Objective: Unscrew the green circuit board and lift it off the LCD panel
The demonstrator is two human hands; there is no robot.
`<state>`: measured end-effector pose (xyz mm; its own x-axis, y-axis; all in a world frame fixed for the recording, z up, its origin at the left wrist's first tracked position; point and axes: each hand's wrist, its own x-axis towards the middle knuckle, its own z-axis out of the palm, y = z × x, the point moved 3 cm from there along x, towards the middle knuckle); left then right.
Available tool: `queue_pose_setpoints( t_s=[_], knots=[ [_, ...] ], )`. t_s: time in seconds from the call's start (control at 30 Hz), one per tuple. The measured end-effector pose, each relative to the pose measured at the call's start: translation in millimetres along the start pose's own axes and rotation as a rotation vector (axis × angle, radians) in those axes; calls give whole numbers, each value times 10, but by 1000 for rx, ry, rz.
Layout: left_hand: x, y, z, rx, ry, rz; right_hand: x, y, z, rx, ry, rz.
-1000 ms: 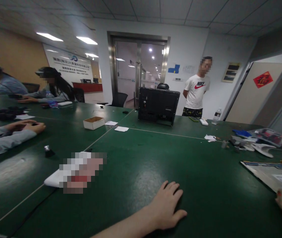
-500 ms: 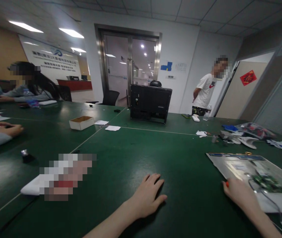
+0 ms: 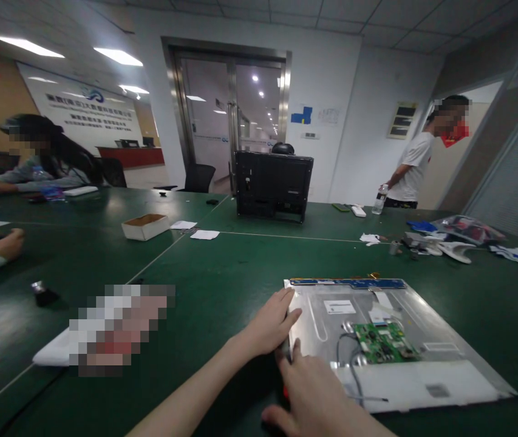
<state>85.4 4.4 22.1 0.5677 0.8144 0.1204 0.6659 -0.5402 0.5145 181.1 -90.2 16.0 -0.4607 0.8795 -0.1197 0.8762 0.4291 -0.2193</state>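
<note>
A flat metal-backed display panel lies on the green table in front of me, a blue strip along its far edge. Mounted on its back is a green circuit board with grey cables and a white ribbon. My left hand rests against the panel's left edge, fingers stretched out and thumb apart. At the near left corner is my right hand, its fingers bent around a red object that is mostly hidden. The right fingertips meet the panel's edge.
A black monitor stands at the far middle, and a shallow box lies left of it. Bags and scraps lie far right. A blurred-out packet is at near left. People are at the left and by the door.
The display panel has moved left from the right side to in front of me. My right hand came left with it. My left hand now touches the panel's edge. The standing person moved right.
</note>
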Motion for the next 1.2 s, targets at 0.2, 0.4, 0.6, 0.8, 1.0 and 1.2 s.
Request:
queue_pose_setpoints(
  t_s=[0.2, 0.4, 0.6, 0.8, 1.0, 1.2],
  knots=[
    [90, -152, 96, 123, -57, -11, 276, -597, 185, -32, -105, -168],
    [-154, -401, 110, 373, -5, 17, 217, -913, -95, 47, -147, -514],
    [-320, -605, -56, 423, -29, 45, 33, 8, -959, 748, 226, -301],
    [-465, -772, -230, 461, -47, 57, 325, 1200, -778, 1328, 76, 201],
    [-582, -985, -441, 383, -29, 56, 355, 1604, -535, 1238, 60, 294],
    [-583, -1017, -698, 330, -46, 30, 284, 1540, -490, 886, 25, 287]
  ],
)
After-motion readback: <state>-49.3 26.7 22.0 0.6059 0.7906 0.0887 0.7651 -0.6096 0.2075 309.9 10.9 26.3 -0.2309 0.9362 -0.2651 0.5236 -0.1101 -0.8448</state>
